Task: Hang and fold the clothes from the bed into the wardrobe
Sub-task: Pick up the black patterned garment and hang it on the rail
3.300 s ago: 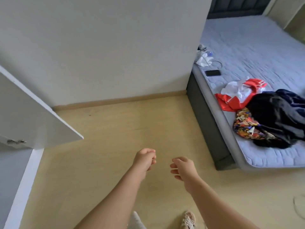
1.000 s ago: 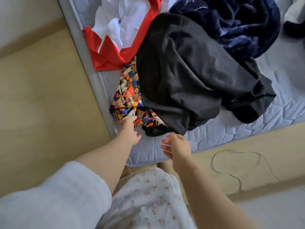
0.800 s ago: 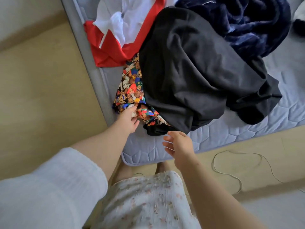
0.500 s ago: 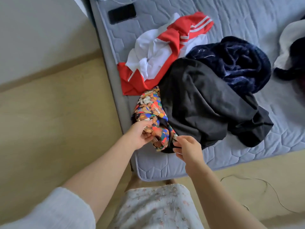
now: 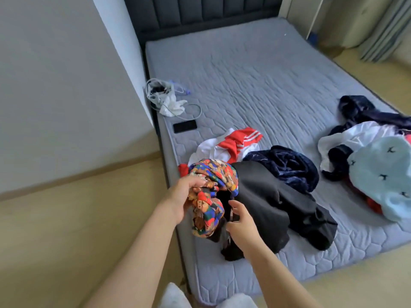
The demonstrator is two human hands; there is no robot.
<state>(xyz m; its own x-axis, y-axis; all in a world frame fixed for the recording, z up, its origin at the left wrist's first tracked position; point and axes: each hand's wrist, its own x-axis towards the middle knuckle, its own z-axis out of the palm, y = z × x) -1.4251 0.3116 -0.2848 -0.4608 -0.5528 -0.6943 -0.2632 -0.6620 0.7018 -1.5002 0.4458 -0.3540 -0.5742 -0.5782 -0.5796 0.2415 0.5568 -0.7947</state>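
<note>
You look at a bed with a bare grey quilted mattress and a dark padded headboard. A plain pale wall stands at your left. The floor is light yellowish wood with a matching skirting board. Pale curtains hang far right; the light is soft and even.

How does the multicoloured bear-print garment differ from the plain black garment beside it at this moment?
The multicoloured bear-print garment is busy with pattern; the plain black garment is one solid colour. The bear-print garment is bunched up and gripped by the left hand; the black garment lies spread on the grey quilted mattress. Both are crumpled, unfolded cloth near the mattress's edge.
</note>
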